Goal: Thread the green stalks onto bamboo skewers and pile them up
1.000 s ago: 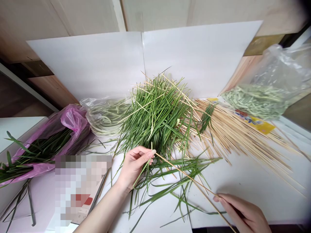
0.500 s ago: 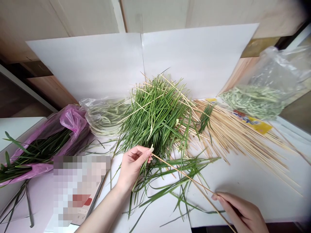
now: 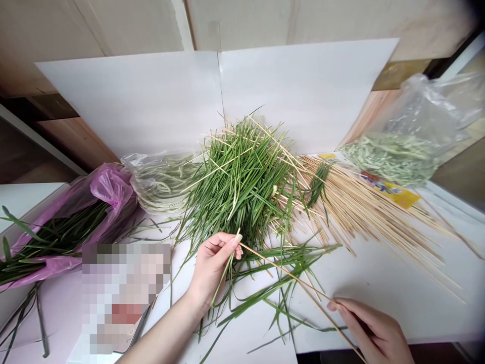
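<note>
My left hand (image 3: 212, 263) is closed in a pinch on a folded green chive (image 3: 223, 279), its pale end poking up past the thumb. The tip of a long bamboo skewer (image 3: 285, 271) meets those fingertips; whether it pierces the chive is hidden. At the lower right, my right hand (image 3: 373, 326) grips the skewer's shaft between thumb and fingers. Just beyond the left hand rises a heap of chives (image 3: 242, 182), with thin skewers lying across it. Loose chive leaves (image 3: 261, 298) are strewn on the white table between both hands.
Many bare skewers (image 3: 364, 217) fan out to the right. Clear bags of pale green strips stand at back right (image 3: 394, 156) and back left (image 3: 166, 182). A pink bag (image 3: 113, 187) of dark leaves and a pixelated phone (image 3: 129, 303) lie left. White boards (image 3: 303, 96) stand behind.
My left hand has shifted slightly right and down, still pinching the chive at the skewer tip. The right hand keeps its hold. The whole view has moved a little.
</note>
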### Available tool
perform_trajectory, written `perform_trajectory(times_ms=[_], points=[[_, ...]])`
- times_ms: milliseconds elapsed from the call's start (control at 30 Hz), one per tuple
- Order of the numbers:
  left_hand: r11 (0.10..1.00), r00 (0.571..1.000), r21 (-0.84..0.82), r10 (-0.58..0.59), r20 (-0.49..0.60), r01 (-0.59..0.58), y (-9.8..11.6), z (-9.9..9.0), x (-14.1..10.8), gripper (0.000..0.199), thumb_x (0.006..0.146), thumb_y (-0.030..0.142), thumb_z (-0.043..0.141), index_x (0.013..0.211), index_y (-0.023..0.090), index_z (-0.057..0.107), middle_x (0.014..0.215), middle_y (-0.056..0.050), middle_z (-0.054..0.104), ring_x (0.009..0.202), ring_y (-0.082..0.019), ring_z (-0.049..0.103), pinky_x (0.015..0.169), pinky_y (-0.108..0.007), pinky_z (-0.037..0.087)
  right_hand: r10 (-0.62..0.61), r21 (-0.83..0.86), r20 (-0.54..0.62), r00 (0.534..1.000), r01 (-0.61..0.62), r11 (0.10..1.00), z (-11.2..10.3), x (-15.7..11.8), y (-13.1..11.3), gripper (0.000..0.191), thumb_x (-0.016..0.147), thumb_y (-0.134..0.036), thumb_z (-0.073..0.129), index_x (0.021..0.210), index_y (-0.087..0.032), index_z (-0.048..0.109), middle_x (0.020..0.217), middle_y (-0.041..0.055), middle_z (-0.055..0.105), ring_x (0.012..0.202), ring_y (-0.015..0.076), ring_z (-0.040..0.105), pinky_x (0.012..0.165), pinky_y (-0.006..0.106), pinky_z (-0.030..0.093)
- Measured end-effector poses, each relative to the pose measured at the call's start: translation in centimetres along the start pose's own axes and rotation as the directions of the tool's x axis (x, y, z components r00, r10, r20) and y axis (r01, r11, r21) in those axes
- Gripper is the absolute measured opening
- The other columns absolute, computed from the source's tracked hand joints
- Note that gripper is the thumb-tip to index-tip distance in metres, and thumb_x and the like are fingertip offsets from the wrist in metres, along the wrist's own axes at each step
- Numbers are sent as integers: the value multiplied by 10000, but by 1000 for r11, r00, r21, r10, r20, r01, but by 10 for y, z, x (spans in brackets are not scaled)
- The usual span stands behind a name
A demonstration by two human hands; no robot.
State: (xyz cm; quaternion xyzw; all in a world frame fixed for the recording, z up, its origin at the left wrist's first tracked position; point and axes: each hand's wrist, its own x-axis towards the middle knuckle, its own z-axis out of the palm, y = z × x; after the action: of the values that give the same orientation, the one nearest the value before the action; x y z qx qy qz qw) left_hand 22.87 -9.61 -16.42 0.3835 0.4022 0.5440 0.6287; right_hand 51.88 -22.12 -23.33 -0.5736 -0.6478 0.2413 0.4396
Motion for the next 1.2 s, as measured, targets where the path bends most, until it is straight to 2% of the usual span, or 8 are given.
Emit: perform_trajectory(times_ms=[267,433,667,867,900,1000,1100,1200], points=[[997,998,74,-37,54,32,-7,12,-11,177,731,265,848,682,152,721,676,0,685,622,-86,584,663,-207,470,26,14,-2,1000,-26,1000,2,0,1,206,999,-287,569,900,-245,745,851,18,733,806,220,728,707,187,566],[988,977,81,-140,163,128,-16,42,-18,174,682,247,876,696,149,734,711,-14,711,661,-96,599,662,-206,464,37,104,-45,998,-32,994,3,0,-4,179,991,-281,590,919,-277,754,889,-2,749,784,195,719,735,187,547],[986,962,164,-81,262,38,-22,79,-25,177,691,252,861,660,156,715,734,-28,708,690,-131,604,688,-244,470,68,167,-143,987,-44,985,4,1,-20,180,991,-267,594,911,-277,755,880,-1,746,793,203,707,734,213,535],[909,767,408,-205,609,-81,5,53,-9,267,879,392,687,1011,172,761,863,-69,720,767,-171,607,711,-276,463,66,137,-165,984,-43,990,-18,-17,-12,185,980,-263,605,875,-275,757,845,-10,742,756,194,705,715,199,542],[885,764,451,-209,610,-118,10,48,-5,311,940,424,591,1038,174,748,861,-69,713,759,-172,605,711,-280,464,82,133,-201,976,-56,990,-22,-23,-7,185,976,-268,611,867,-274,761,836,-9,743,750,198,707,718,201,551],[669,813,671,-170,556,-320,11,39,3,345,991,440,484,981,190,721,852,-51,693,739,-172,601,708,-285,443,112,106,-280,953,-85,991,-32,-42,7,179,960,-285,632,860,-257,777,821,7,751,727,216,719,708,211,585],[319,794,810,-218,568,-492,-2,41,0,226,891,422,665,978,217,702,879,-35,693,782,-204,620,711,-297,425,93,28,-250,964,-89,996,-38,-53,20,168,955,-277,639,879,-239,784,851,24,763,733,228,738,699,209,609],[117,789,825,-248,563,-552,-17,46,-6,275,821,428,745,995,225,683,873,-42,681,830,-244,624,697,-311,417,76,-31,-232,970,-85,996,-39,-53,28,165,957,-261,632,892,-237,781,870,21,771,757,225,749,712,196,615]])
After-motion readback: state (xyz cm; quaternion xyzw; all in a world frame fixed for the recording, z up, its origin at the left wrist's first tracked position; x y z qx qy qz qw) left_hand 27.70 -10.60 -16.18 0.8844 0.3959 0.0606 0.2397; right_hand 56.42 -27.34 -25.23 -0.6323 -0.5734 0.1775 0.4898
